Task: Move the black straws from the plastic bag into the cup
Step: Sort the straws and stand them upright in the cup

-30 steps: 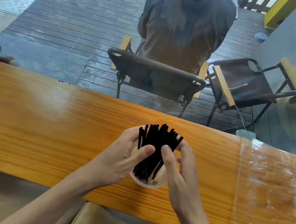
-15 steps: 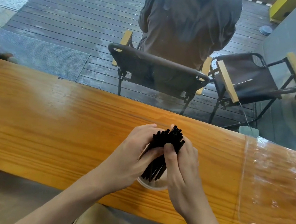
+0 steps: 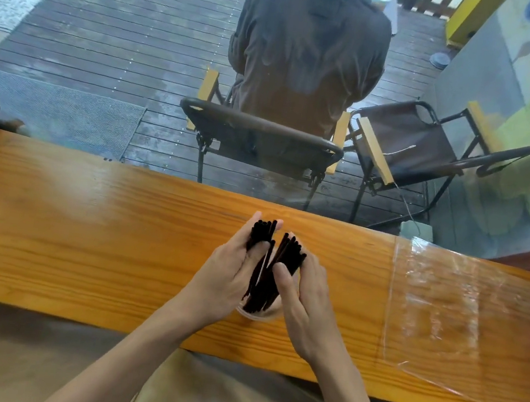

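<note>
Long orange-brown wooden counter (image 3: pixel 85 227): varnished, glossy, grain visible. Flat clear plastic bag (image 3: pixel 464 315): thin, shiny, wrinkled film. Thin black straws (image 3: pixel 268 268): matt plastic look. Small translucent plastic cup (image 3: pixel 257 316): smooth rim. Folding chair (image 3: pixel 262 136): black metal frame, dark cloth back, pale wood armrests

My forearms come in from the bottom of the frame, bare to past the wrist, no sleeves, watch or rings showing. My left hand (image 3: pixel 230 277) and right hand (image 3: pixel 306 302) are ungloved. Tan-brown fabric covers my lap at bottom centre.
</note>
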